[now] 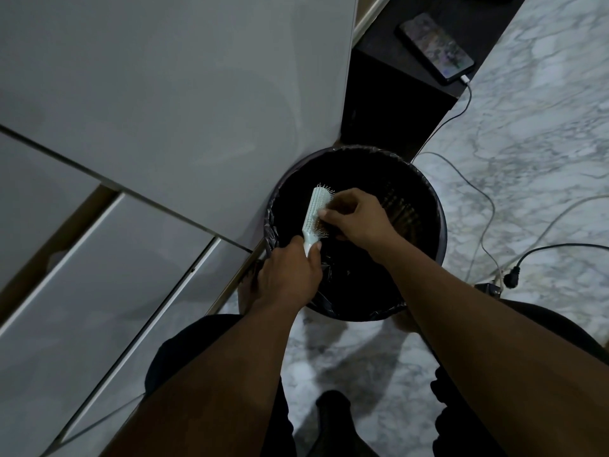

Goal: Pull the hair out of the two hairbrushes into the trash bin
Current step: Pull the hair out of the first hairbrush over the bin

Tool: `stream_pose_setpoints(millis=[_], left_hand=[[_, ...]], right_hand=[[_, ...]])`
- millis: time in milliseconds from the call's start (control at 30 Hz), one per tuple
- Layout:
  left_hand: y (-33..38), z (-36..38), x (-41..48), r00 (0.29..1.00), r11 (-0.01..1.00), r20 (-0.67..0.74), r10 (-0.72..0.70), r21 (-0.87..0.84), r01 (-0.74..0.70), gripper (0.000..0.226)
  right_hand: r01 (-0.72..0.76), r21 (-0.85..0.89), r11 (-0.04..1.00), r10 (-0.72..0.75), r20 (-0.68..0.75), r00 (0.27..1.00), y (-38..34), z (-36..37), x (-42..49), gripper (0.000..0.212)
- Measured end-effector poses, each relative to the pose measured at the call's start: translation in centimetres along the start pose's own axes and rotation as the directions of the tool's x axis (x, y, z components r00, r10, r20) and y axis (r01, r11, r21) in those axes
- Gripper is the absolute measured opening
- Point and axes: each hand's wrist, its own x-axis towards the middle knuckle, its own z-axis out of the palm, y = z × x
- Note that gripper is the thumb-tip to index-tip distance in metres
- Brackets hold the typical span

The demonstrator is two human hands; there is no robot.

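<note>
A pale mint hairbrush (314, 212) is held over the round black trash bin (438, 225), which is lined with a black bag. My left hand (290, 275) grips the brush by its handle, head pointing away from me. My right hand (357, 216) is curled at the bristle side of the head, fingertips pinched on the dark hair caught in the bristles. Only this one hairbrush is visible. The bin's inside is very dark; its contents are hard to make out.
White cabinet fronts (148, 127) rise at the left, touching the bin. A dark low table (412, 77) behind the bin carries a phone (435, 47) on a charging cable. More cables and a plug (512, 278) lie on the marble floor (527, 159) at the right.
</note>
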Motion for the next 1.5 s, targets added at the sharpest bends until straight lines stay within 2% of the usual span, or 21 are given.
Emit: stream_pose_setpoints(millis=[133, 233, 367, 467, 567, 700, 733, 833, 1033, 1233, 1333, 1400, 1500], left_hand=[[0.0, 0.0, 0.0, 1.000, 1.000, 0.001, -0.003, -0.001, 0.003, 0.041], [0.3, -0.2, 0.1, 0.999, 0.999, -0.003, -0.033, -0.014, 0.033, 0.042], [0.4, -0.2, 0.3, 0.998, 0.998, -0.002, -0.063, -0.028, 0.063, 0.043], [0.0, 0.0, 0.4, 0.997, 0.996, -0.014, -0.075, -0.056, 0.074, 0.044], [0.0, 0.2, 0.4, 0.997, 0.995, -0.015, -0.075, -0.062, 0.074, 0.043], [-0.1, 0.3, 0.6, 0.996, 0.995, -0.018, -0.084, -0.060, 0.083, 0.041], [-0.2, 0.3, 0.6, 0.996, 0.994, -0.015, -0.088, -0.064, 0.086, 0.041], [-0.2, 0.4, 0.6, 0.996, 0.993, -0.011, -0.083, -0.081, 0.082, 0.043], [-0.1, 0.4, 0.7, 0.995, 0.994, -0.016, -0.094, -0.062, 0.093, 0.046], [-0.2, 0.4, 0.7, 0.994, 0.992, -0.010, -0.107, -0.075, 0.106, 0.044], [-0.1, 0.4, 0.7, 0.994, 0.993, -0.003, -0.105, -0.055, 0.105, 0.041], [0.0, 0.4, 0.7, 0.995, 0.994, -0.002, -0.097, -0.043, 0.097, 0.040], [-0.1, 0.5, 0.6, 0.997, 0.997, -0.006, -0.072, -0.025, 0.072, 0.043]], right_hand=[[-0.101, 0.220, 0.970, 0.107, -0.014, 0.994, -0.2, -0.3, 0.4, 0.015], [-0.159, 0.329, 0.931, 0.174, -0.017, 0.985, -0.8, -0.6, 0.4, 0.017], [-0.240, 0.450, 0.860, 0.247, 0.045, 0.968, -1.1, -0.7, 0.1, 0.009], [-0.291, 0.489, 0.822, 0.282, 0.095, 0.955, -1.5, -0.6, 0.1, 0.017], [-0.248, 0.416, 0.875, 0.213, 0.129, 0.969, -1.5, -0.6, 0.1, 0.034], [-0.091, 0.168, 0.982, 0.051, 0.229, 0.972, -0.8, -0.3, 0.0, 0.058], [-0.068, 0.136, 0.988, 0.038, 0.217, 0.975, -0.5, -0.2, 0.0, 0.057], [-0.051, 0.151, 0.987, 0.034, 0.116, 0.993, -0.2, -0.1, 0.2, 0.036], [-0.161, 0.310, 0.937, 0.142, 0.082, 0.986, -1.0, -0.2, 0.1, 0.009], [-0.205, 0.345, 0.916, 0.151, 0.177, 0.972, -1.8, -0.4, -0.3, 0.017], [-0.132, 0.276, 0.952, 0.067, 0.233, 0.970, -1.4, -0.2, -0.4, 0.037], [-0.052, 0.191, 0.980, 0.016, 0.183, 0.983, -0.9, 0.2, -0.2, 0.048], [0.014, 0.122, 0.992, -0.023, 0.068, 0.997, -0.3, 0.6, 0.2, 0.034]])
